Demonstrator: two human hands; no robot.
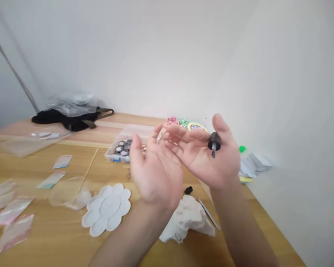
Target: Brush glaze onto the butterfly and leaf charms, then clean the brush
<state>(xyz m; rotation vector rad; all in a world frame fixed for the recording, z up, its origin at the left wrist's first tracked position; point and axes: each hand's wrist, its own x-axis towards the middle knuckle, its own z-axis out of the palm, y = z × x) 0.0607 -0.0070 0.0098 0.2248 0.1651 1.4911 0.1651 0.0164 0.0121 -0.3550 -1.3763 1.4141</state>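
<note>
Both my hands are raised above the wooden table [58, 237], palms towards me. My left hand [156, 172] is open, fingers stretched upward, holding nothing. My right hand [211, 163] pinches a black brush cap [214, 143] between thumb and the base of the forefinger, its short brush pointing down over the palm; the other fingers reach left and overlap my left fingertips. Below the hands stand a small black bottle [188, 190] and a crumpled white tissue [187, 222].
A white flower-shaped palette [107, 209], a clear round dish [68, 193], a thin wooden stick [87, 168] and several foil packets [13, 222] lie at left. A clear box of small jars [122, 148], a black bag [69, 118], a metal tool [208, 213] and papers [253, 165] surround them.
</note>
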